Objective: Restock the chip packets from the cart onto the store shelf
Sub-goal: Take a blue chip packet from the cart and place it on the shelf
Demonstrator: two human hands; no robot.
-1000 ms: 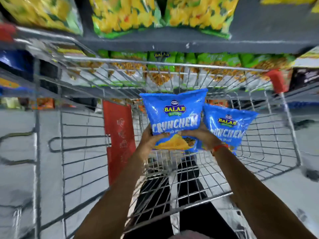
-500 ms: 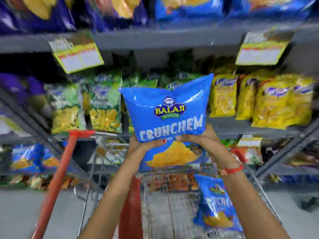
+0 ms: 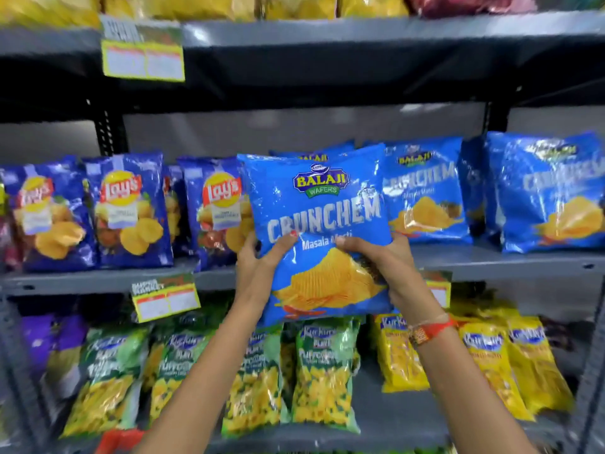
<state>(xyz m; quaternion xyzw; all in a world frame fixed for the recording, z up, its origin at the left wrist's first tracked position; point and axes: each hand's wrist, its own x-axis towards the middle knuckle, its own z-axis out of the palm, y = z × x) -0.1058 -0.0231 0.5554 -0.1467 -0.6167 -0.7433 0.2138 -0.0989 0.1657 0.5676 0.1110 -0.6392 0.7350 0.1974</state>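
Holding up a shiny blue Balaji Crunchem chip packet (image 3: 319, 231) with both hands, right in front of the grey metal store shelf (image 3: 491, 260). The left hand (image 3: 258, 260) is gripping the packet's lower left edge, thumb wrapping over the front near the "C" of the lettering and the other fingers tucking behind the plastic. The right hand (image 3: 384, 257) is doing the same on the lower right side, thumb pressing onto the front just under "Masala", fingers curling round the back. So both hands are closing firmly on the bag, neither one loose. There's an orange thread band (image 3: 430, 332) sitting on the right wrist.

The packet is standing upright, its bottom hanging below the shelf edge and its top overlapping matching blue Crunchem packets (image 3: 425, 191) standing on the shelf behind and to the right. Dark blue Lay's bags (image 3: 131, 211) are lining up to the left, green Kurkure packs (image 3: 324, 371) and yellow Kurkure packs (image 3: 491, 362) are sitting one level down.
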